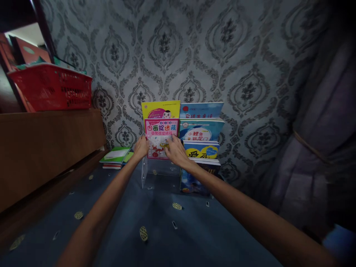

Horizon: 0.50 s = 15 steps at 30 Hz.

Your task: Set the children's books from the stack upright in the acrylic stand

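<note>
A pink-bordered picture book stands upright in a clear tiered rack, in front of a yellow book. My left hand is closed at the pink book's left edge. At its right side, my right hand grips with fingers over the cover. In the rack's right column, behind my right forearm, stand a light blue book, a teal book, blue-and-yellow books and a dark blue book. The rack's lower left tiers show bare clear plastic.
A small stack of books with a green one on top lies left of the rack. Farther left, a red plastic basket sits on a brown wooden ledge. Patterned wallpaper rises behind; a tied curtain hangs at right.
</note>
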Each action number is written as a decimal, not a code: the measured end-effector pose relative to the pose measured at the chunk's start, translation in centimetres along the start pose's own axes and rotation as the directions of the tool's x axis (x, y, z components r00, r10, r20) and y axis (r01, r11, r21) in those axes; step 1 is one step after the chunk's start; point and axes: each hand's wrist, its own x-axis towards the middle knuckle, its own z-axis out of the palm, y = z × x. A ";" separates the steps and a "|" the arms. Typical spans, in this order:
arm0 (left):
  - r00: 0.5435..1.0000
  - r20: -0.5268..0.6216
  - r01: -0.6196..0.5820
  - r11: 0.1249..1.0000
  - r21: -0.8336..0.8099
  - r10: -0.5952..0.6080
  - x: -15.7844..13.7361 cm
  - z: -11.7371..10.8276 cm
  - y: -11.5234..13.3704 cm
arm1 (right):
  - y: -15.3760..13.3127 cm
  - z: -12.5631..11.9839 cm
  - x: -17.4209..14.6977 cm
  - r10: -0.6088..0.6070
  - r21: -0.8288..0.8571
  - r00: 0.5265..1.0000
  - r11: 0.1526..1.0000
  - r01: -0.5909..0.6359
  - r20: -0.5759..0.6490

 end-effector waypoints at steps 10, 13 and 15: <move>1.000 -0.007 0.020 1.000 0.013 -0.019 0.3 0.1 -0.9 | 0.8 0.8 0.1 -0.084 0.078 0.996 0.993 0.084 0.000; 1.000 -0.014 0.016 1.000 0.009 -0.016 0.1 0.1 -0.9 | 1.0 1.0 0.1 -0.093 0.078 0.996 0.993 0.094 -0.011; 1.000 -0.020 0.014 1.000 0.002 -0.014 0.0 0.0 -0.9 | 1.0 1.0 0.0 -0.099 0.077 0.995 0.992 0.100 -0.019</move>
